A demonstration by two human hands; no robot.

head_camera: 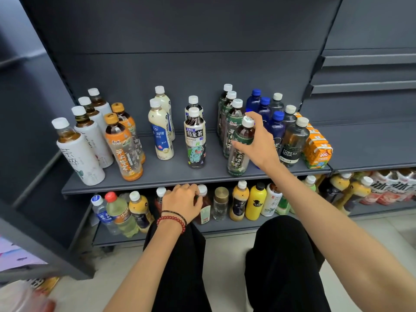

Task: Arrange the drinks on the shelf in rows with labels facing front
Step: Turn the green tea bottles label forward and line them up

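Far left of the oolong bottle (195, 140), white bottles (78, 154) and orange bottles (123, 152) stand in slanting rows, and milk bottles (161, 134) stand just left of it. Below and slightly left of it, the left hand (180, 202) lies curled over bottle tops (202, 189) on the lower tier (225, 226) (whether it grips one I cannot tell). Right of the oolong bottle, across an open strip of shelf (216, 167), the right hand (258, 145) grips the green bottle (237, 158) by its shoulder at the front of its row. The job, I judge, is to twist it on its base until the label faces square front, in line with those behind. The open strip gives room, but the base stands near the front lip. Farther right, blue bottles (275, 129), a soda bottle (292, 145) and cartons (317, 152) crowd the wrist, so any swing should go leftward.
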